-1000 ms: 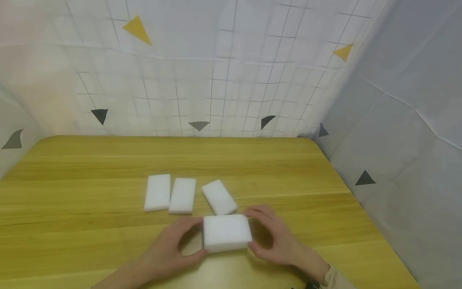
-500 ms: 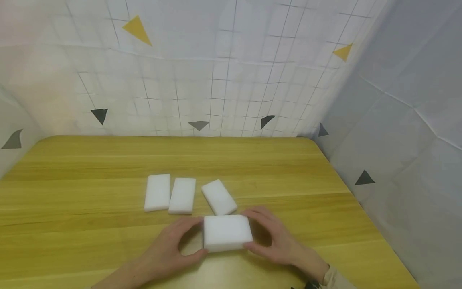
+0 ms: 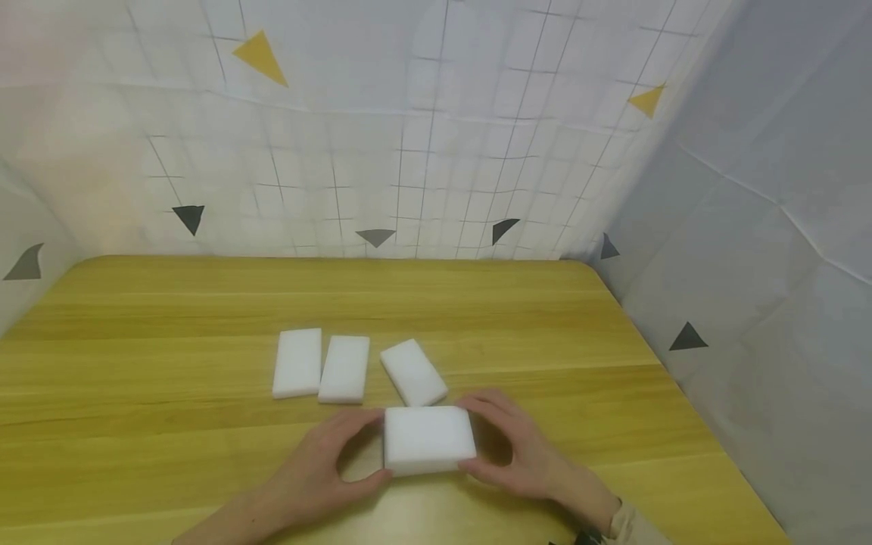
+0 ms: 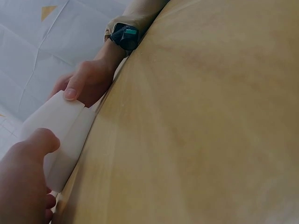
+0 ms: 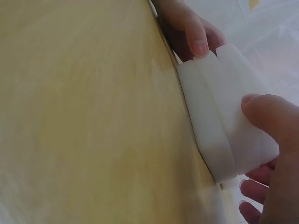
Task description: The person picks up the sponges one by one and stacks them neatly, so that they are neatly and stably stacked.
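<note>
A short stack of white sponges (image 3: 429, 439) lies crosswise near the front of the table, its layers flush only in part. Seams between the slabs show in the right wrist view, where the stack (image 5: 224, 107) appears to rest on the wood. My left hand (image 3: 327, 462) grips its left end, thumb at the near side and fingers at the far corner. At the right end my right hand (image 3: 524, 446) holds it likewise, with the thumb (image 5: 264, 109) pressed on the near face. The undersides of the sponges are hidden.
Just behind the stack a single sponge (image 3: 414, 372) lies slanted. Two more sponges, one (image 3: 344, 369) beside another (image 3: 297, 363), lie flat farther left. The wooden table (image 3: 170, 341) meets a patterned white sheet (image 3: 341, 136) at the back and right.
My right thumb and fingertips have shifted slightly left along the stack's right end. The left hand and the loose sponges stay where they were.
</note>
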{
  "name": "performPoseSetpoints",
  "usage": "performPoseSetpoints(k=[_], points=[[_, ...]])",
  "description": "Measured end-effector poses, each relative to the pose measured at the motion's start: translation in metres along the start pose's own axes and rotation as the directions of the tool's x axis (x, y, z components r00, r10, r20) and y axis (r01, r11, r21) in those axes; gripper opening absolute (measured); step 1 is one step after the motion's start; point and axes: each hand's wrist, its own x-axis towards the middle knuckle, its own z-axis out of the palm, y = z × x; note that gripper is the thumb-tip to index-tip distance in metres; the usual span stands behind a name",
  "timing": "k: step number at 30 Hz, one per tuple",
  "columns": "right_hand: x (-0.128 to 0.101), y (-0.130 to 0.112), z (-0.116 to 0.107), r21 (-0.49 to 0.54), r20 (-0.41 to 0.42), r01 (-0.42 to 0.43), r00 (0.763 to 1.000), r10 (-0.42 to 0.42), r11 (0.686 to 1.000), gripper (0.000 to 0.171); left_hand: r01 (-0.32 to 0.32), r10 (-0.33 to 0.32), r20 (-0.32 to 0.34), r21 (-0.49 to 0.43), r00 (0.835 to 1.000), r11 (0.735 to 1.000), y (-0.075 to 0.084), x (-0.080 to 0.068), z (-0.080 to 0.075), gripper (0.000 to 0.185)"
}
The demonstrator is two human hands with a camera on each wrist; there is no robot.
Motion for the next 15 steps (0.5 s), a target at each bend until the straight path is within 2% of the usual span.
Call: performPoseSetpoints(k=[7, 11, 15], points=[[-0.0002, -0.0011, -0.0005, -0.022, 0.007, -0.011, 1.000, 0.012, 1.000, 0.066, 0.021, -0.021, 0.015, -0.005, 1.000, 1.000, 0.0004, -0.0003, -0.0006, 0.064], [-0.0007, -0.0012, -0.0002, -0.029, 0.012, -0.018, 1.000, 0.019, 0.999, 0.067, -0.033, 0.033, -0.021, -0.012, 0.999, 0.999, -0.0010, -0.0003, 0.0006, 0.067], [-0.0006, -0.0009, 0.0007, -0.028, 0.012, -0.009, 1.000, 0.009, 1.000, 0.066, -0.114, 0.112, -0.073, -0.028, 0.991, 0.993, -0.0016, 0.0004, 0.0004, 0.069]])
